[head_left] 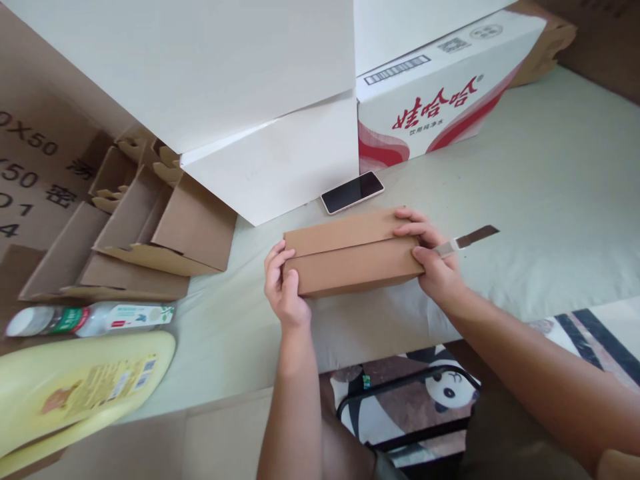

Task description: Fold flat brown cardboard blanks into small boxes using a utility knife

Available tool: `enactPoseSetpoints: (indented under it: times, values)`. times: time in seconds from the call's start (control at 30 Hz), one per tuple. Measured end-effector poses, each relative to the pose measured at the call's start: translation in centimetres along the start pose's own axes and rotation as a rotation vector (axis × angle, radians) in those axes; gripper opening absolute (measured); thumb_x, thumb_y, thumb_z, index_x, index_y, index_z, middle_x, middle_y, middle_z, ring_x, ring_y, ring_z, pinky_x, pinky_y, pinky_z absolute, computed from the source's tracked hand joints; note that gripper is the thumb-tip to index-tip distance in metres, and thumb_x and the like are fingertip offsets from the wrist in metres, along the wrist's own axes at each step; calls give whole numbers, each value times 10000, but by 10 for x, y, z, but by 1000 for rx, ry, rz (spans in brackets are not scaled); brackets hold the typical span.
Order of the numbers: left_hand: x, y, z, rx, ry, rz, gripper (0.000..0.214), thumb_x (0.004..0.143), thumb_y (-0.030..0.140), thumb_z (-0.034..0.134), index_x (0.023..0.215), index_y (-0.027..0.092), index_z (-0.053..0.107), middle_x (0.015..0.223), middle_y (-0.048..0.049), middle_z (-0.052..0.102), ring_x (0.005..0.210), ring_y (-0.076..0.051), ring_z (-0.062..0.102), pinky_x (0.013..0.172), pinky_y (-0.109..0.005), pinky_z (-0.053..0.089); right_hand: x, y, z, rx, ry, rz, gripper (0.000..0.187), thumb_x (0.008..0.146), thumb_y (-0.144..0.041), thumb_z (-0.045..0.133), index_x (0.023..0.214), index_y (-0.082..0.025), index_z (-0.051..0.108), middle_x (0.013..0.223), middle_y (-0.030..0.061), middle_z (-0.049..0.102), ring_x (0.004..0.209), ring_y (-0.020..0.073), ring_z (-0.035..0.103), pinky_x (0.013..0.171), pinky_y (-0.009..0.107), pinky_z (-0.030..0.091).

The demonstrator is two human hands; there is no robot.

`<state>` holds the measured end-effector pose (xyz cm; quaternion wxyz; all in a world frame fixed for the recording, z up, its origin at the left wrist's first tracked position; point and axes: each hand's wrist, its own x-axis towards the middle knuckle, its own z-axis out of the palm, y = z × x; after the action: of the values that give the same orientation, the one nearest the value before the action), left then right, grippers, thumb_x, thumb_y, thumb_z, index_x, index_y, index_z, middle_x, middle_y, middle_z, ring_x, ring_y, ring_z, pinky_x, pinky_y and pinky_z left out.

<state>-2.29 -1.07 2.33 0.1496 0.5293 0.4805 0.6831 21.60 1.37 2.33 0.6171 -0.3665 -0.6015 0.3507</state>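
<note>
A small brown cardboard box (pixel 360 263) is held up over the table between both hands, its closed flaps meeting in a seam along the upper face. My left hand (pixel 285 287) grips the left end, thumb on the near side. My right hand (pixel 435 260) clasps the right end with fingers over the top. A box cutter (pixel 475 237) is also in my right hand; its blade sticks out to the right and most of its handle is hidden by the hand. Just behind the box lies a phone (pixel 353 192), screen up.
White cartons (pixel 280 160) and a red-and-white printed carton (pixel 435 107) stand at the back. On the left are folded cardboard pieces (pixel 150 227), a white-capped bottle (pixel 90 320) and a yellow jug (pixel 85 387). Below the table edge shows a panda-print item (pixel 445 387).
</note>
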Motion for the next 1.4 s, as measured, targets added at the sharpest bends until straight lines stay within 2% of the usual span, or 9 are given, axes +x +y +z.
enactPoseSetpoints:
  times: [1.17, 1.4]
  values:
    - [-1, 0, 0, 58, 0, -8, 259, 806, 245, 495, 989, 219, 677, 1241, -73, 634, 1252, -272, 537, 1094, -457, 374, 1, -3, 0, -8, 0, -1, 243, 796, -232, 507, 951, -283, 688, 1302, 2, 626, 1317, 303, 492, 1166, 572, 309]
    - [0, -1, 0, 50, 0, -9, 259, 810, 243, 495, 989, 217, 680, 1240, -72, 635, 1247, -266, 537, 1091, -452, 376, -2, 3, -1, -17, -2, -6, 235, 820, -279, 504, 980, -287, 676, 1329, 0, 604, 1361, 315, 449, 1180, 569, 287]
